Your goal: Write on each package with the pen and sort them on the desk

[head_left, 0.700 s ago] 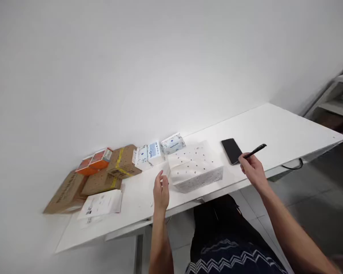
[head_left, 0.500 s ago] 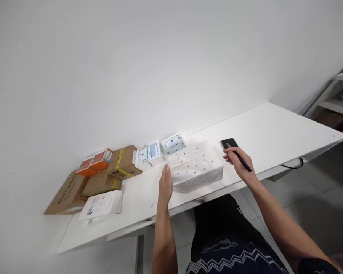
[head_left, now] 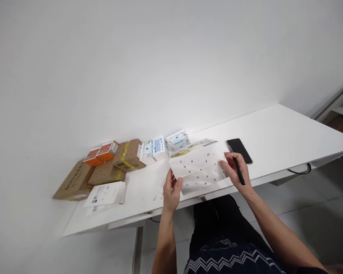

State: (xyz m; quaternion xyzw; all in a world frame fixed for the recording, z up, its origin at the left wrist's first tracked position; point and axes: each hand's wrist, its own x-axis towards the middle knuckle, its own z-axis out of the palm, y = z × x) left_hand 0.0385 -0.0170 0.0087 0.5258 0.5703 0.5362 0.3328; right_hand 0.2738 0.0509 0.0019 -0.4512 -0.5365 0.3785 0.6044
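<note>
A white box (head_left: 200,171) with rows of small dark ring marks is between my hands near the table's front edge. Its far side, tipped into view, carries yellow-green oval pictures. My left hand (head_left: 172,190) grips its left edge, thumb on the near face and fingers behind. On the opposite side, my right hand (head_left: 239,169) touches the box with its fingertips while keeping a black pen (head_left: 239,171) tucked against the palm. Just beyond that hand lies a dark smartphone (head_left: 240,149), flat on the table.
Left along the white table (head_left: 263,133) stand a large brown carton (head_left: 74,180), smaller brown cartons (head_left: 128,154) with yellow tape, orange boxes (head_left: 106,151), a white packet (head_left: 105,194) and blue-white boxes (head_left: 178,139). A wall (head_left: 160,68) runs behind; a black cable (head_left: 300,169) hangs at the front edge.
My right hand has moved from beside the phone to the box's right side, pen still held. The box has tipped, bringing its pictured far side into view.
</note>
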